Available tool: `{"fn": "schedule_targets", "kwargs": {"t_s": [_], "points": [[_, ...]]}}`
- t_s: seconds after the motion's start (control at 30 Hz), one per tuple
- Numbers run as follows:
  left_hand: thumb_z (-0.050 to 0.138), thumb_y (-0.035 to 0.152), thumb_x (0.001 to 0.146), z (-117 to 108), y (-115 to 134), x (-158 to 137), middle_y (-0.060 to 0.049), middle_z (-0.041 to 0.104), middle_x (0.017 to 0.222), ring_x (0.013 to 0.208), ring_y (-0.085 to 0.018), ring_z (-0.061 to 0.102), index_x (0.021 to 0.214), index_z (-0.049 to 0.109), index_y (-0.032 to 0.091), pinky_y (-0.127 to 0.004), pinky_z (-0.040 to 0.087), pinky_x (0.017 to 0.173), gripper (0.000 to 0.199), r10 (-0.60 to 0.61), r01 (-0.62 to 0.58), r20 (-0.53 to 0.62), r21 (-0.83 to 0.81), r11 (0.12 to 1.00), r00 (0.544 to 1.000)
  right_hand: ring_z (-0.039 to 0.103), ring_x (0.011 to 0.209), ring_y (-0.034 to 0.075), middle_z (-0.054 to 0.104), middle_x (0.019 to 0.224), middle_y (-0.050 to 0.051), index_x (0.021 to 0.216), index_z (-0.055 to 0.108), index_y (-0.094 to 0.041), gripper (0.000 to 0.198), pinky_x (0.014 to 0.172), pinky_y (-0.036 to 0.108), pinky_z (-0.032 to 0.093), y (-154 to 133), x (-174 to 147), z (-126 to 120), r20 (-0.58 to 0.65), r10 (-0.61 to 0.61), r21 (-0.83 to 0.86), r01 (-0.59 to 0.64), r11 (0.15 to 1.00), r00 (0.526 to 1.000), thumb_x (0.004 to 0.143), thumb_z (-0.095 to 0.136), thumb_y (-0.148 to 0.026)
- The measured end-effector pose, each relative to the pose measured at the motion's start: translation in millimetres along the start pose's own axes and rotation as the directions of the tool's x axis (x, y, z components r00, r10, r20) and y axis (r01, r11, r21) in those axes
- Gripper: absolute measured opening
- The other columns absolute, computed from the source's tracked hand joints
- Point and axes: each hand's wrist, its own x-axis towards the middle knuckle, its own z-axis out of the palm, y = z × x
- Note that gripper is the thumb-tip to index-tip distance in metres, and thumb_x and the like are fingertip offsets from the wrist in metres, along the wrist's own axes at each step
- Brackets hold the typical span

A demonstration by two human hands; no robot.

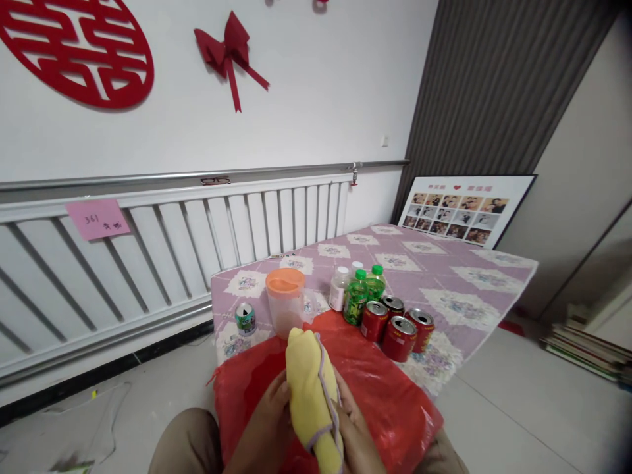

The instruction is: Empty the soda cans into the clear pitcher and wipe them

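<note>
A yellow cloth (310, 378) with purple edging is bunched into a long bundle in front of me; whether anything is wrapped inside is hidden. My left hand (277, 403) grips its left side, fingers partly behind it. On the other side, my right hand (349, 416) is closed around the cloth's right edge. Beneath both hands a red plastic bag (390, 401) lies spread over the near end of the table. Just beyond the bundle stands a clear plastic pitcher (285, 313) with an orange lid.
A small green can (245, 319) stands left of the pitcher. To the right are several red drink cans (399, 339), green-capped bottles (355, 299) and a white-capped bottle (338, 289). The flowered tablecloth (444, 270) stretches back right, and a white radiator (168, 240) lines the wall.
</note>
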Motion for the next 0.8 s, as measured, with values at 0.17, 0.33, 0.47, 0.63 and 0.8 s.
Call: {"fn": "schedule_targets", "kwargs": {"t_s": [0.17,0.33,0.47,0.63,0.8], "points": [[0.078,0.04,0.071,18.2,-1.7,-5.0,-0.012,0.073,0.096,0.096,-0.03,0.069,0.106,0.066,0.013,-0.038,0.052,0.084,0.046,-0.04,0.042,0.046,-0.041,0.998,0.998,0.057,0.124,0.029,0.063,0.133,0.007,0.134,0.055,-0.031,0.068,0.104,0.043,0.045,-2.6,-9.9,1.3,0.101,0.069,-0.005,-0.069,0.998,0.993,0.071,0.08,-0.041],[0.08,0.035,0.066,7.7,-6.2,0.9,-0.012,0.069,0.109,0.095,-0.027,0.066,0.118,0.055,0.017,-0.037,0.052,0.083,0.061,0.172,-0.131,-0.182,0.217,0.967,0.968,0.038,0.14,0.026,0.047,0.15,0.006,0.132,0.058,-0.031,0.066,0.114,0.04,0.032,-4.8,-9.5,-20.1,0.103,0.016,-0.24,0.009,0.971,0.995,0.075,0.068,-0.063],[0.077,0.031,0.065,5.8,-8.2,0.7,-0.012,0.068,0.109,0.097,-0.028,0.066,0.112,0.053,0.018,-0.038,0.052,0.083,0.054,0.328,-0.162,-0.279,0.485,0.859,0.903,0.044,0.136,0.028,0.047,0.15,0.009,0.141,0.047,-0.03,0.087,0.111,0.042,0.036,0.9,-6.0,-22.8,0.179,0.04,-0.411,0.038,0.911,0.983,0.067,0.076,-0.063],[0.078,0.039,0.064,11.4,-2.0,-7.7,-0.013,0.068,0.115,0.102,-0.032,0.066,0.116,0.052,0.019,-0.04,0.054,0.085,0.062,0.284,-0.167,-0.246,0.409,0.897,0.927,0.065,0.111,0.031,0.066,0.127,0.012,0.137,0.051,-0.024,0.078,0.094,0.046,0.05,-3.1,-12.5,-15.7,0.127,0.118,-0.473,-0.044,0.88,0.985,0.071,0.071,-0.061],[0.075,0.043,0.07,8.8,-3.1,-9.2,-0.011,0.07,0.116,0.107,-0.034,0.066,0.118,0.057,0.022,-0.039,0.055,0.08,0.055,0.075,-0.057,-0.109,0.157,0.986,0.991,0.072,0.091,0.029,0.075,0.108,0.009,0.128,0.057,-0.023,0.065,0.084,0.043,0.054,-11.4,-20.4,-30.5,0.159,0.171,-0.458,-0.081,0.885,0.972,0.073,0.071,-0.055]]}}
